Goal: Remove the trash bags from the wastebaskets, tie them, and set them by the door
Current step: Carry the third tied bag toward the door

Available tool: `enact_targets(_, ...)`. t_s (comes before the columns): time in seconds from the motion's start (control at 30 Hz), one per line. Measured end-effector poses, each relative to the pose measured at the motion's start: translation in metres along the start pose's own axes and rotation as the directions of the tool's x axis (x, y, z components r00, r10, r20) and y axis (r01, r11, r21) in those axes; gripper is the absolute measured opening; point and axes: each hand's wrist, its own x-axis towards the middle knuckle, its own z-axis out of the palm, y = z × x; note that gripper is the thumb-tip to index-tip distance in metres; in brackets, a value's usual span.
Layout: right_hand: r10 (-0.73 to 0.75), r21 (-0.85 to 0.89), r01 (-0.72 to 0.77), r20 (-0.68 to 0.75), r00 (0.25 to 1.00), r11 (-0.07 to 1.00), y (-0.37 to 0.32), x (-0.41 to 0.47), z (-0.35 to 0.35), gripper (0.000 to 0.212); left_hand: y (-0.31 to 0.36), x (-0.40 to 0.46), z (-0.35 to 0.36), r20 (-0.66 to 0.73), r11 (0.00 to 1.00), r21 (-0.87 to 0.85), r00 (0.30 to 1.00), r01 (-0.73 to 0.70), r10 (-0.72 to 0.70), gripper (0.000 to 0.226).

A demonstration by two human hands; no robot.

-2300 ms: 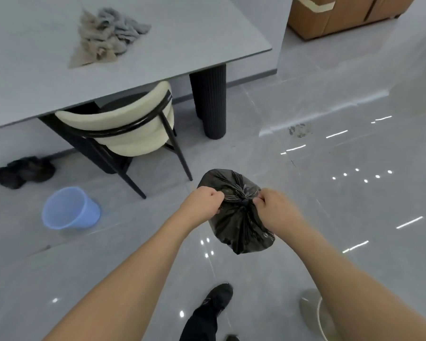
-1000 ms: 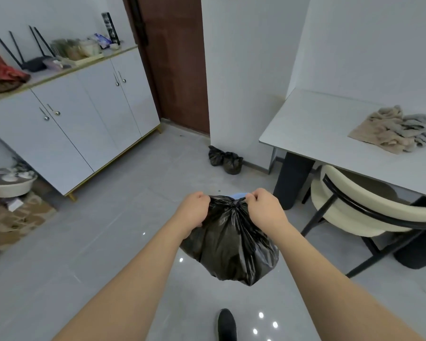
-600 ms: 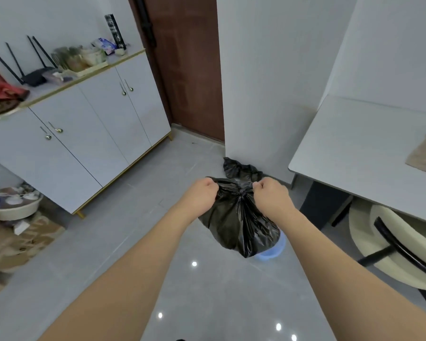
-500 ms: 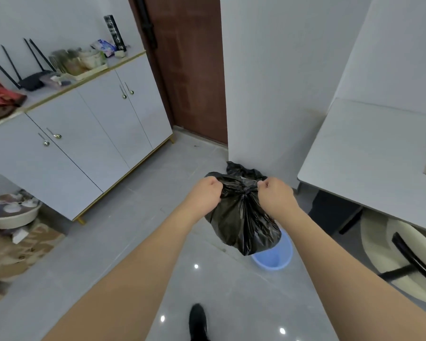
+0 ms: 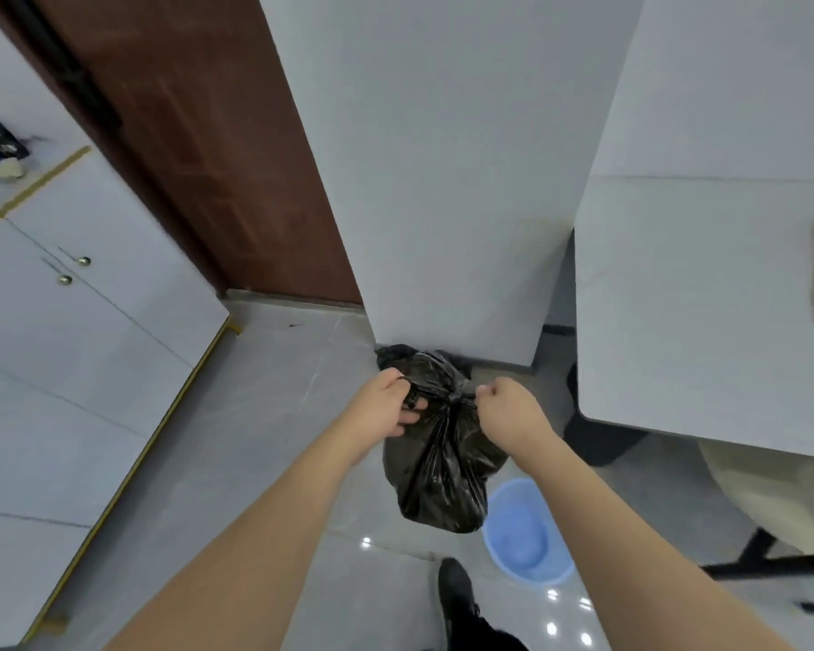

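Note:
A full black trash bag [image 5: 442, 472] hangs in the air in front of me, knotted at its neck. My left hand [image 5: 386, 408] grips one tail of the knot on the left. On the right, my right hand [image 5: 508, 408] pinches the other tail. Behind the held bag, another black trash bag [image 5: 393, 355] lies on the floor against the white wall corner, mostly hidden. The brown door [image 5: 198, 148] stands at the back left. An empty blue wastebasket [image 5: 527, 533] stands on the floor below right of the bag.
White cabinets [image 5: 67, 331] line the left side. A white table [image 5: 706, 312] juts in from the right, with a cream chair [image 5: 771, 495] under it. My dark shoe [image 5: 457, 584] is on the grey tile floor near the basket.
I have walked closer to the door and wall corner, carrying the bag. Both hands stay on the knot tails, and the blue wastebasket now sits below right of the bag.

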Motion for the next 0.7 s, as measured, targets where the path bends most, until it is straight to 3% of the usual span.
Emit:
enact_targets(0.27, 0.224, 0.154, -0.216, -0.034, 0.974, 0.964, -0.005, 0.131, 0.005, 0.029, 0.015, 0.156, -0.005, 0.14, 0.969, 0.247, 0.99, -0.001, -0.034, 0.024)
enact_targets(0.4, 0.319, 0.167, -0.308, -0.039, 0.947, 0.936, 0.011, 0.196, 0.017, 0.024, 0.002, 0.238, -0.002, 0.23, 0.95, 0.309, 0.973, -0.043, -0.031, 0.024)
enact_targets(0.53, 0.458, 0.263, -0.421, -0.094, 0.884, 0.868, 0.071, 0.283, 0.058, 0.028, -0.048, 0.343, 0.028, 0.346, 0.959, 0.276, 0.937, -0.059, -0.042, 0.025)
enact_targets(0.7, 0.568, 0.426, -0.458, -0.177, 0.804, 0.78, 0.176, 0.406, 0.143, 0.02, -0.163, 0.505, 0.089, 0.437, 0.984, 0.157, 0.899, -0.084, 0.007, 0.027)
